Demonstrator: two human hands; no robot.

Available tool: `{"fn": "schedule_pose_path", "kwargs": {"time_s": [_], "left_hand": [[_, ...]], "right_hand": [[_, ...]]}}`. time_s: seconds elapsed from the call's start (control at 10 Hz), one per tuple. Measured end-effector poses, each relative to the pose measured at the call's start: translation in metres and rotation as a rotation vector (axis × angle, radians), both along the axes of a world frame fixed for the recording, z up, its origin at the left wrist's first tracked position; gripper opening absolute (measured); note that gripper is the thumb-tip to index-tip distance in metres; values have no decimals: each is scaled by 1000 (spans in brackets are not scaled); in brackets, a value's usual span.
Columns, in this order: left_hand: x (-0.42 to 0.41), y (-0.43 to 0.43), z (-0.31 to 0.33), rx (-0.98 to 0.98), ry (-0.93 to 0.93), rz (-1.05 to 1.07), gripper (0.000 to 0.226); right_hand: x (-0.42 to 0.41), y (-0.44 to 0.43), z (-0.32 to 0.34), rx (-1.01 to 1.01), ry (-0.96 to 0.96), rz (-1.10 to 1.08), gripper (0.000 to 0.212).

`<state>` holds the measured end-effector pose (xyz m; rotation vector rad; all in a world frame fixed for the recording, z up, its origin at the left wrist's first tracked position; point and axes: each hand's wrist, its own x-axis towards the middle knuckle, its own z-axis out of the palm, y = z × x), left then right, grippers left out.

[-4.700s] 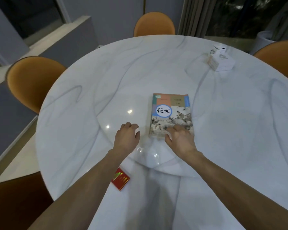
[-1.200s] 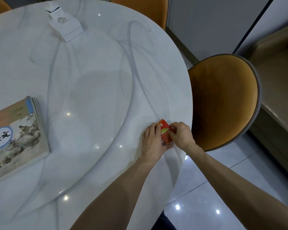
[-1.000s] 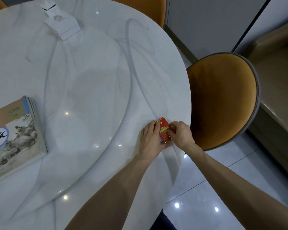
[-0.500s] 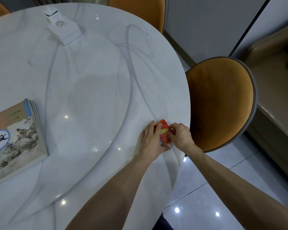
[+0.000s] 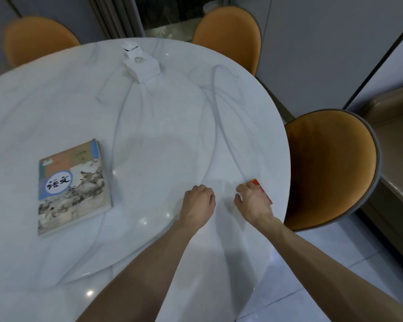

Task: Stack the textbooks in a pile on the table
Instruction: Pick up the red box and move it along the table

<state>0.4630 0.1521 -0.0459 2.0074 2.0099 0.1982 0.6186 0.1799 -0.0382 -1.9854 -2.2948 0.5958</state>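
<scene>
A round white marble table [image 5: 163, 126] with grey veining fills most of the head view. On its left part lies a stack of textbooks [image 5: 73, 185], flat and face up, the top cover showing a blue-and-white round label with Chinese characters above an ink-style landscape; page edges of more than one book show along its right side. The stack sits well apart from both hands.

The left hand [image 5: 199, 204] rests near the table's near-right edge, knuckles up and fingers curled under, holding nothing that can be seen. The right hand [image 5: 253, 203] lies just beside it, the two hands apart with bare marble between them. The right hand covers a small red box [image 5: 262, 190] with gold trim, close to the table's right edge; its fingers are bent over the box's left side, but whether they grip it or only rest on it cannot be told.

Toward the far edge of the table stands a white carton [image 5: 141, 65] with its top flap open. An orange chair [image 5: 330, 168] stands just beside the table's right edge, and two more orange chairs [image 5: 228, 36] stand at the far side.
</scene>
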Motion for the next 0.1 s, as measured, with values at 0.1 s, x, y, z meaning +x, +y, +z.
{"fn": "schedule_pose_path", "kwargs": {"time_s": [0.1], "left_hand": [[-27, -9, 13, 52, 21, 46, 28]], "right_hand": [[-28, -9, 9, 39, 29, 58, 31]]}}
